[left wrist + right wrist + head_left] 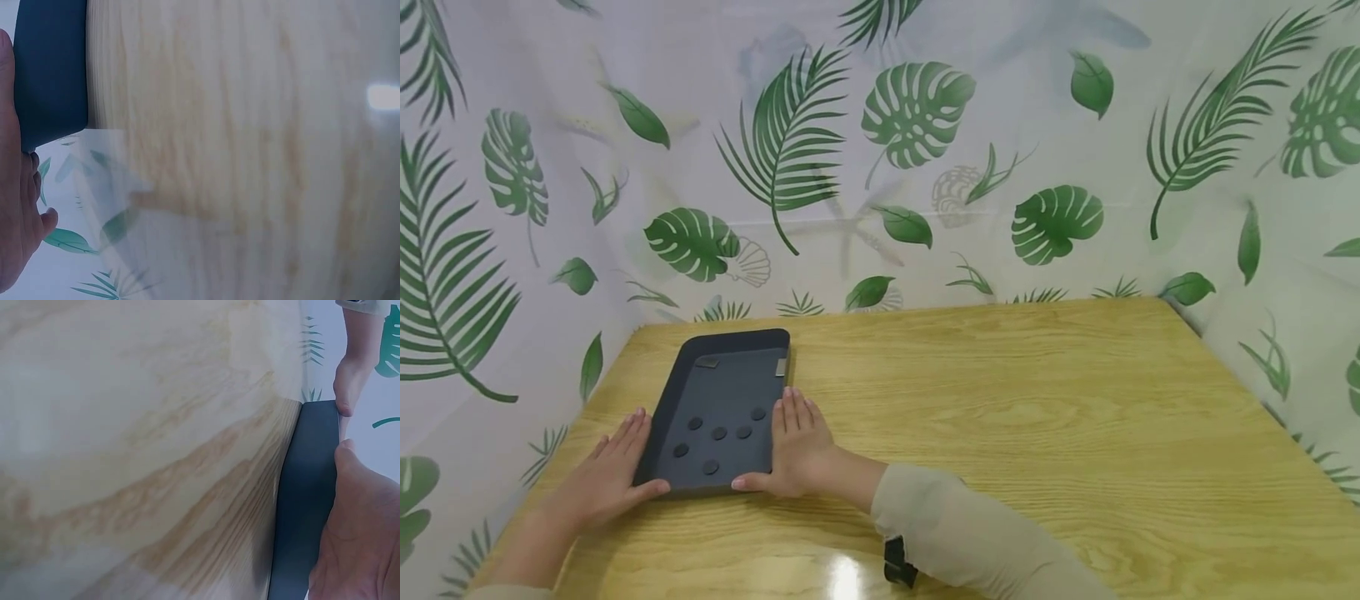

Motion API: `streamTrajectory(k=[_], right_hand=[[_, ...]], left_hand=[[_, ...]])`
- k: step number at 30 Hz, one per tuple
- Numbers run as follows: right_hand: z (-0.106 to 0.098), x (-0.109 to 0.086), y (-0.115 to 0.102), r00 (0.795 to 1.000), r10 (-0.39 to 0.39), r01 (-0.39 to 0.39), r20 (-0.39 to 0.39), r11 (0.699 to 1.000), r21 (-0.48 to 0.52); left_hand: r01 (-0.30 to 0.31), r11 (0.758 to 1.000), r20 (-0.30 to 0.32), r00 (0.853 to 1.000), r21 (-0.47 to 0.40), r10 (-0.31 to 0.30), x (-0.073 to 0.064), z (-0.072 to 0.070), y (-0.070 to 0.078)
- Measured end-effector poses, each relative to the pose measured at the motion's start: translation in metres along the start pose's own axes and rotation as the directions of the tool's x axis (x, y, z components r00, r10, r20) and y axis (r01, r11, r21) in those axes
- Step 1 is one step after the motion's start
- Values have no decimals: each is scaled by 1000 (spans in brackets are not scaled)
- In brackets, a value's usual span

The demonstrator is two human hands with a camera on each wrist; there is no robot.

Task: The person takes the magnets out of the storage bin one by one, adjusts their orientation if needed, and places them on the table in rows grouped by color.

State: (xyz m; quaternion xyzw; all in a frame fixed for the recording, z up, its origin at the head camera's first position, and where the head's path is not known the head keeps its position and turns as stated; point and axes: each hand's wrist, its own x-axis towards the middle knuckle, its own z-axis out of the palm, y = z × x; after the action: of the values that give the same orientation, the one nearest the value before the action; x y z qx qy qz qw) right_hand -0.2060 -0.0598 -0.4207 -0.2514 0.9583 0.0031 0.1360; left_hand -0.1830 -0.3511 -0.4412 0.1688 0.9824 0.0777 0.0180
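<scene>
A dark grey, shallow rectangular tray (730,387) with rounded corners stands on the left part of the table. Several dark round discs (718,433) lie in its near half. My left hand (606,479) touches the tray's left side, fingers straight and thumb along the near edge. On the opposite side my right hand (801,450) presses with straight fingers, its thumb at the near right corner. Both wrist views show the tray's outer wall close up, in the left wrist view at the upper left and in the right wrist view at the right.
Two small flat pieces lie toward the tray's far end, a grey one (707,362) at the left and a lighter one (781,367) against the right wall. The wood-grain table (1037,417) extends to the right. Leaf-patterned cloth (970,167) encloses its back and sides.
</scene>
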Motion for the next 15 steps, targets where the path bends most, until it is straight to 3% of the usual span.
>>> streamTrajectory(k=[15], right_hand=[[1,-5,21,1000,4,-4,1,1000,12]], left_hand=[[19,999,-1,1000,-27,-19,12,2,22]])
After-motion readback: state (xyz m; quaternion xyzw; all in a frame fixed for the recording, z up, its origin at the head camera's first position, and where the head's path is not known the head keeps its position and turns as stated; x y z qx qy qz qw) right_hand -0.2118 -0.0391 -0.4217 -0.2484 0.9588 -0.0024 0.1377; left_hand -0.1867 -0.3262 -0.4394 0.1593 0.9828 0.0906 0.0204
